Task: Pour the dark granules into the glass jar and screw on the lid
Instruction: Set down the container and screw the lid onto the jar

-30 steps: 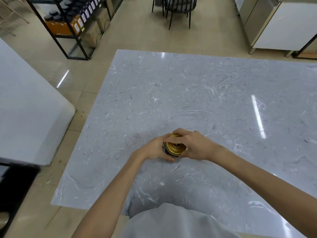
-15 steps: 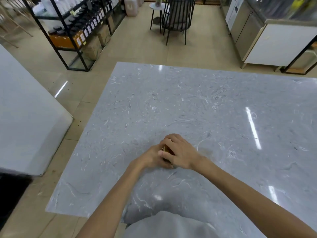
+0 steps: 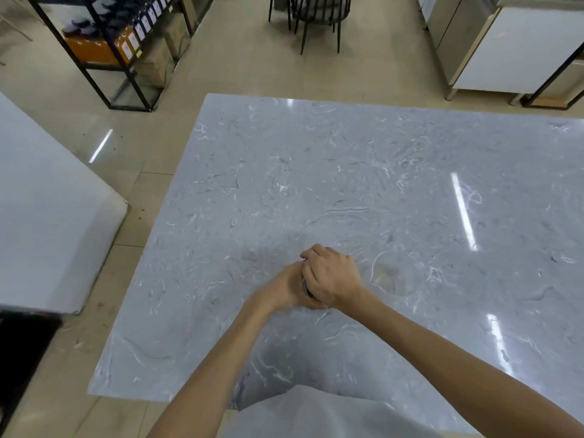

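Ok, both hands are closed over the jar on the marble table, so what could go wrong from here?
1. The right hand covers the top completely, so I cannot see the lid; it could go on crooked unnoticed.
2. The left hand steadies the jar, only a dark sliver showing. The glossy marble table looks slick, so a hard twist might make the jar slide or tip.

Left hand (image 3: 282, 287): yours is bare, with no glove, ring or band in view.
Right hand (image 3: 331, 276): yours is bare too; no ring or wristband shows.
Forearms: both of yours are uncovered from wrist to frame edge, with no sleeve reaching them.
Garment (image 3: 316, 412): you wear a plain light grey top, seen at the lower edge; no print or marking is visible.
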